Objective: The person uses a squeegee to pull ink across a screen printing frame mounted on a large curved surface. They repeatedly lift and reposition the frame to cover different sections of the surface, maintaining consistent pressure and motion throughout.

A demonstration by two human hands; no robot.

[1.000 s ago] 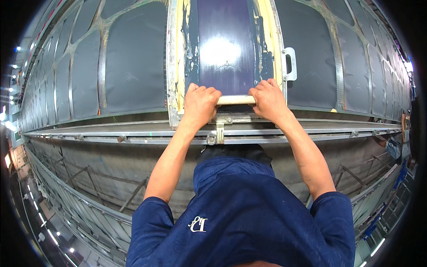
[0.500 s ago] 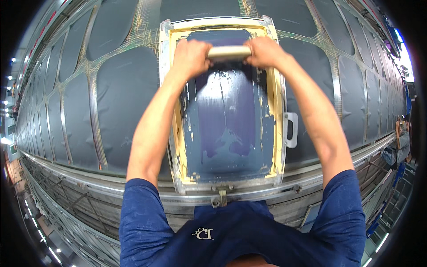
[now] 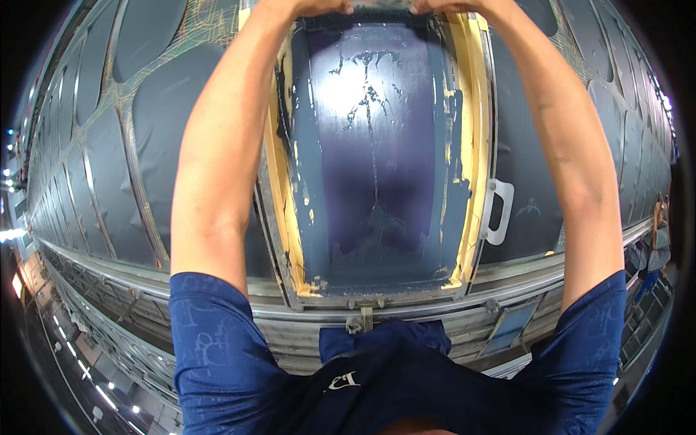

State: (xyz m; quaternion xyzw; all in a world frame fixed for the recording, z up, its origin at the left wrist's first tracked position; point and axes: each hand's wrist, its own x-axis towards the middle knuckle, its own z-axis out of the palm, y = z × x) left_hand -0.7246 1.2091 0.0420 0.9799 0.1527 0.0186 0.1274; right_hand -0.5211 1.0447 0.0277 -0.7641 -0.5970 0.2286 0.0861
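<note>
A printing screen in a metal frame lined with yellow tape (image 3: pixel 471 145) lies before me, its surface (image 3: pixel 370 152) coated in glossy blue-purple and dark ink with a branching mark. At the top edge of the view, partly cut off, my left hand (image 3: pixel 322 6) and my right hand (image 3: pixel 442 6) grip opposite ends of a squeegee (image 3: pixel 380 9) at the screen's far end. A pale loop handle (image 3: pixel 500 212) sticks out from the frame's right side. My forearms reach up along both sides of the screen.
A long table (image 3: pixel 167 145) with rows of dark panels stretches left and right under the screen. A metal rail (image 3: pixel 406 314) runs along its near edge, with framework below. Cloth-like items (image 3: pixel 656 246) are at the far right.
Both hands have moved from the screen's near end to its far end with the squeegee, leaving its inked surface exposed. The view has shifted as I reach forward.
</note>
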